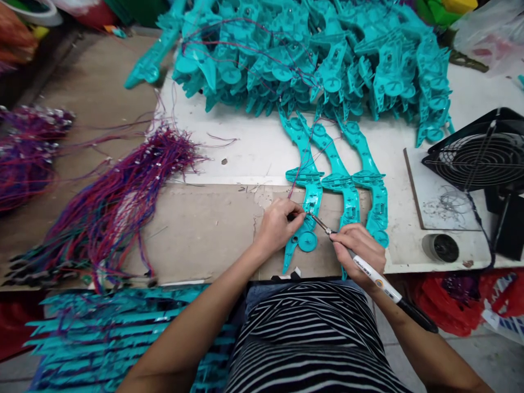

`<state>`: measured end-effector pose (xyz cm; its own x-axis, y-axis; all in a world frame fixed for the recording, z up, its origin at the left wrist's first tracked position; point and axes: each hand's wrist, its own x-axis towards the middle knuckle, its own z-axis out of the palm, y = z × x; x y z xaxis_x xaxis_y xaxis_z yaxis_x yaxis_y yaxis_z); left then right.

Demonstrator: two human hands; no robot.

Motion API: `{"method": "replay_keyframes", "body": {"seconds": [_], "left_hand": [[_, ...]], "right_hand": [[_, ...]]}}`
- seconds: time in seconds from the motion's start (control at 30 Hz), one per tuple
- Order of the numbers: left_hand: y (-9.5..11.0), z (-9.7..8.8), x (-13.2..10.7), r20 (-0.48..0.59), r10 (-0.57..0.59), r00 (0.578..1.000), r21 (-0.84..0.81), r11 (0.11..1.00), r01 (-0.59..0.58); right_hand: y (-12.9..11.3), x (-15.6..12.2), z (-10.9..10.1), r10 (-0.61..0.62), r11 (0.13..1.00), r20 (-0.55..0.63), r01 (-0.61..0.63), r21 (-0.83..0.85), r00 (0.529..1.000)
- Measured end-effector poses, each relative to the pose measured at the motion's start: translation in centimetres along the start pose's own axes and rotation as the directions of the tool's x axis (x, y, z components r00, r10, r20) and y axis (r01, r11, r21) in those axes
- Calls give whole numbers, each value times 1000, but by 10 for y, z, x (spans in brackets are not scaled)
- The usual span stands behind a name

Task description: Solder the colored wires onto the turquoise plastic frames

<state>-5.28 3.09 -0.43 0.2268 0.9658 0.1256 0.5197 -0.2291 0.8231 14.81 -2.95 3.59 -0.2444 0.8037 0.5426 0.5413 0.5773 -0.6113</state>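
A curved turquoise plastic part [308, 191] lies on the table in front of me, with a round disc near its lower end. My left hand [279, 225] is closed at its left edge, fingertips pinching a thin red and purple wire [291, 188] that runs down from above. The exact pinch point is partly hidden. My right hand [360, 250] is wrapped round a marker-like tool [374, 277] with a white barrel, black end and thin metal shaft. Its tip meets the part close to my left fingertips. Two similar turquoise parts [347, 194] lie alongside to the right.
Stacked turquoise parts [286, 60] fill the back. Wire bundles [118, 202] lie at the left. At right are a black fan [483, 153], a board [444, 210] with wire scraps, and a small round tin [442, 248]. More turquoise parts [102, 338] are stacked below the table's front edge.
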Motion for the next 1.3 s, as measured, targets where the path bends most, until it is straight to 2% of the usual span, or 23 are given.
{"method": "replay_keyframes", "body": {"seconds": [0.1, 0.4, 0.53, 0.7, 0.93, 1.03, 1.17, 1.3], "left_hand": [[-1, 0, 0, 5, -3, 1000, -5, 1000, 3], [-2, -1, 1, 13, 3, 1000, -16, 1000, -3], [-1, -2, 1, 17, 2, 1000, -13, 1000, -2], [-1, -2, 2, 27, 0, 1000, -15, 1000, 0], [-1, -3, 2, 36, 3, 999, -9, 1000, -2], [-1, -3, 2, 36, -4, 999, -6, 1000, 4], [-2, -1, 2, 20, 10, 1000, -17, 1000, -9], [-1, -1, 1, 4, 15, 1000, -9, 1000, -15]], "right_hand": [[1, 1, -1, -16, 1000, 37, 16, 5, 999], [4, -2, 0, -69, 997, 45, 70, -13, 997], [3, -4, 0, -57, 998, 4, 57, -32, 998], [3, -3, 1, -28, 1000, 35, 28, -2, 999], [6, -7, -5, 25, 1000, -63, -25, 3, 998], [12, -8, -13, 98, 995, -133, -98, 3, 986], [24, -3, -23, 220, 958, -200, -250, -138, 955], [36, 3, -23, 180, 931, -145, -216, -293, 973]]}}
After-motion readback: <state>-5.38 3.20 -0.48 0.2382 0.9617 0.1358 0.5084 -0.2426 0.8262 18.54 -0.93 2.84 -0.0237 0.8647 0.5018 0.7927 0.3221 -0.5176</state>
